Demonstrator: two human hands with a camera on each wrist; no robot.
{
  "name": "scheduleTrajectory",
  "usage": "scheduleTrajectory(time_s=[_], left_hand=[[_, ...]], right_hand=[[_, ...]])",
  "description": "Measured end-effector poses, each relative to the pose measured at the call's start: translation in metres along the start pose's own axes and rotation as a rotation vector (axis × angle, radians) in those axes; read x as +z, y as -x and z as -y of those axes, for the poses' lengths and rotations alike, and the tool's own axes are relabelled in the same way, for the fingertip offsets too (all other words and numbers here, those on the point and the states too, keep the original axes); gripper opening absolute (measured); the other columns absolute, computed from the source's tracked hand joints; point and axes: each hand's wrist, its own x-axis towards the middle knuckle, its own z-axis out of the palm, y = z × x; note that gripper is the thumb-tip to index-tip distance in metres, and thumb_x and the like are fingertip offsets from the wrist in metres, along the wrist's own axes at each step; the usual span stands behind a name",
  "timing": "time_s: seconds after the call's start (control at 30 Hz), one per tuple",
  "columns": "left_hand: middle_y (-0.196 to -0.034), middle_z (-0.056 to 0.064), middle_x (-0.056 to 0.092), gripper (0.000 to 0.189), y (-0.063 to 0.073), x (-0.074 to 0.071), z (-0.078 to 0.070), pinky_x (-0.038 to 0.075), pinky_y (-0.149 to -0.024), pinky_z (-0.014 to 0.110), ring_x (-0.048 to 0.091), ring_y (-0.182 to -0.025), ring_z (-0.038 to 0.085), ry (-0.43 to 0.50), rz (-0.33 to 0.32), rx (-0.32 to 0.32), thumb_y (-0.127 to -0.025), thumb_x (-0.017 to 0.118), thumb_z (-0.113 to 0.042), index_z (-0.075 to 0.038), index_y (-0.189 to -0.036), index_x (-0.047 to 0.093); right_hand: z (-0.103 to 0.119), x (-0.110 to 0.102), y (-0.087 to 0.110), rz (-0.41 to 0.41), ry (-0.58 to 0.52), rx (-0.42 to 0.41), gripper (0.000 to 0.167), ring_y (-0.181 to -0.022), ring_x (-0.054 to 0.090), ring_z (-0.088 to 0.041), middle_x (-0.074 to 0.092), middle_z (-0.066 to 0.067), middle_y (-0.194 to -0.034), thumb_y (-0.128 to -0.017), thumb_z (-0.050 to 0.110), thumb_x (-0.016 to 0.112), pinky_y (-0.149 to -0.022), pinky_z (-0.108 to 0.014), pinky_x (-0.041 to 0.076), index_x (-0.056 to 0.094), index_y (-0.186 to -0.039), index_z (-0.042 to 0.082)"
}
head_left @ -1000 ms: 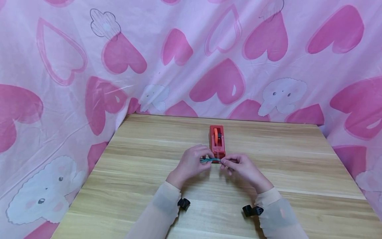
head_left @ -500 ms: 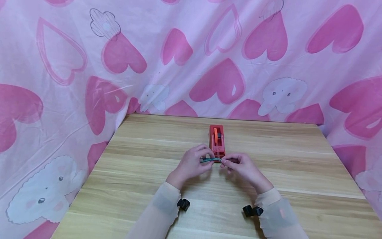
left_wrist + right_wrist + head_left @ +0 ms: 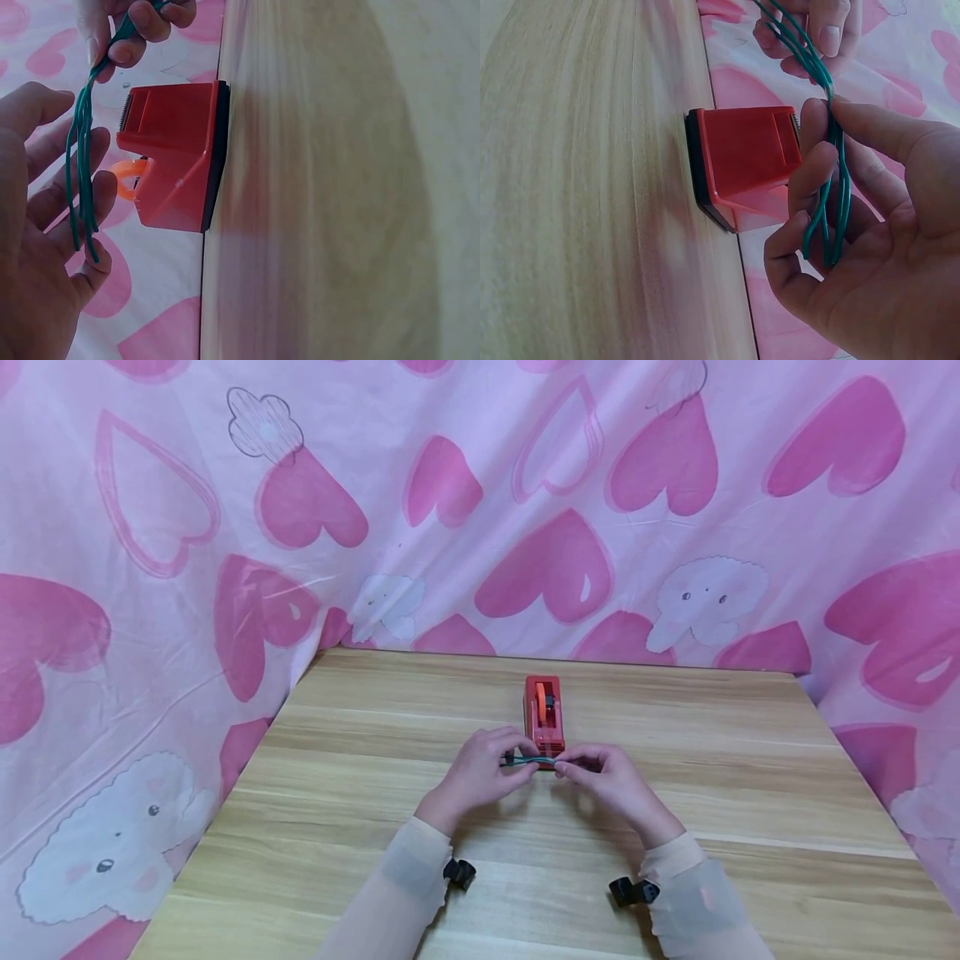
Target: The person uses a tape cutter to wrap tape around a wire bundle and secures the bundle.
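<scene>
Nearest, two pale sleeves (image 3: 397, 893) reach in over the worktop (image 3: 360, 752). The green cords (image 3: 819, 71) are up in the air between the hands. From the cords, the left hand (image 3: 474, 777) is at eight o'clock. Its fingers are spread and a bit bent, and one set of loose ends runs across them. The right hand (image 3: 611, 785) is at four o'clock, and its thumb and finger pinch the middle of the cords. A pale bit (image 3: 831, 88) shows there; it may be tape, but I can't tell.

The step now looks like holding the cords in one bunch. The next move seems to call for a snug pinch, so no cord slips out.

Just past the cords, at twelve o'clock, stands the red tape holder (image 3: 180, 127) with its orange wheel (image 3: 542, 703). Farthest off hangs a pink cloth (image 3: 420, 552) with hearts.
</scene>
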Motion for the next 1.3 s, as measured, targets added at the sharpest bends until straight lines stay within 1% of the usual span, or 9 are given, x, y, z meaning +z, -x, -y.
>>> scheduleTrajectory(time_s=[0.17, 0.27, 0.4, 0.5, 0.67, 0.87, 1.0, 1.17, 1.3], left_hand=[[-0.099, -0.011, 0.072, 0.011, 0.0, -0.001, -0.001, 0.048, -0.082, 0.031, 0.061, -0.082, 0.005, -0.045, 0.034, -0.054, -0.094, 0.075, -0.03, -0.022, -0.102, 0.075], [-0.1, -0.012, 0.072, 0.012, 0.0, -0.001, -0.001, 0.046, -0.083, 0.031, 0.061, -0.081, 0.006, -0.059, 0.056, -0.088, -0.095, 0.074, -0.033, -0.023, -0.103, 0.075], [-0.1, -0.012, 0.072, 0.014, 0.0, -0.001, 0.0, 0.043, -0.082, 0.03, 0.061, -0.079, 0.007, -0.071, 0.08, -0.117, -0.095, 0.074, -0.035, -0.024, -0.104, 0.075], [-0.101, -0.013, 0.072, 0.013, 0.0, 0.0, 0.001, 0.042, -0.081, 0.03, 0.062, -0.079, 0.006, -0.073, 0.093, -0.125, -0.095, 0.074, -0.035, -0.025, -0.104, 0.075], [-0.103, -0.013, 0.073, 0.014, 0.0, 0.0, 0.002, 0.041, -0.083, 0.03, 0.063, -0.083, 0.006, -0.081, 0.111, -0.134, -0.096, 0.073, -0.037, -0.026, -0.105, 0.075], [-0.108, -0.013, 0.073, 0.017, -0.002, -0.002, 0.001, 0.042, -0.088, 0.033, 0.064, -0.092, 0.005, -0.087, 0.139, -0.162, -0.097, 0.071, -0.04, -0.027, -0.107, 0.075], [-0.109, -0.013, 0.073, 0.018, -0.003, -0.003, 0.0, 0.041, -0.089, 0.033, 0.064, -0.093, 0.006, -0.105, 0.152, -0.164, -0.098, 0.07, -0.04, -0.027, -0.109, 0.075], [-0.108, -0.013, 0.071, 0.018, -0.003, -0.004, -0.001, 0.04, -0.092, 0.034, 0.061, -0.092, 0.007, -0.113, 0.161, -0.169, -0.099, 0.069, -0.04, -0.028, -0.111, 0.075], [-0.108, -0.013, 0.07, 0.017, -0.003, -0.004, -0.001, 0.04, -0.095, 0.036, 0.061, -0.1, 0.008, -0.124, 0.167, -0.173, -0.1, 0.068, -0.04, -0.029, -0.11, 0.075]], right_hand=[[0.003, -0.001, 0.001, -0.01, 0.032, 0.018, 0.024, -0.096, 0.065, -0.022, 0.076, -0.009, -0.103, -0.096, 0.026, 0.075, -0.086, -0.034, 0.048, 0.076, -0.113, 0.009], [0.004, 0.0, 0.001, -0.027, 0.055, 0.03, 0.022, -0.094, 0.064, -0.021, 0.076, -0.006, -0.102, -0.095, 0.027, 0.076, -0.085, -0.034, 0.047, 0.077, -0.111, 0.011], [0.003, 0.001, 0.0, -0.05, 0.091, 0.018, 0.019, -0.091, 0.063, -0.019, 0.077, -0.005, -0.1, -0.094, 0.026, 0.077, -0.083, -0.033, 0.047, 0.079, -0.108, 0.013], [0.002, 0.001, 0.0, -0.06, 0.121, 0.002, 0.017, -0.089, 0.063, -0.02, 0.077, -0.005, -0.1, -0.094, 0.025, 0.077, -0.079, -0.032, 0.049, 0.079, -0.107, 0.013], [0.004, 0.002, 0.001, -0.085, 0.168, -0.006, 0.012, -0.086, 0.064, -0.019, 0.078, -0.002, -0.099, -0.092, 0.024, 0.079, -0.074, -0.03, 0.05, 0.081, -0.103, 0.019], [0.006, 0.001, 0.001, -0.099, 0.257, -0.074, 0.009, -0.089, 0.065, -0.017, 0.079, 0.002, -0.103, -0.091, 0.023, 0.081, -0.077, -0.031, 0.05, 0.083, -0.1, 0.025], [0.007, 0.001, 0.001, -0.106, 0.298, -0.109, 0.009, -0.09, 0.066, -0.015, 0.079, 0.004, -0.102, -0.09, 0.023, 0.082, -0.079, -0.031, 0.051, 0.083, -0.098, 0.027], [0.011, 0.001, 0.002, -0.111, 0.321, -0.11, 0.009, -0.091, 0.066, -0.015, 0.079, 0.004, -0.102, -0.09, 0.023, 0.082, -0.08, -0.032, 0.05, 0.084, -0.098, 0.027], [0.013, 0.002, 0.003, -0.113, 0.319, -0.096, 0.009, -0.09, 0.065, -0.016, 0.078, 0.004, -0.101, -0.089, 0.023, 0.083, -0.077, -0.031, 0.05, 0.084, -0.097, 0.027]])
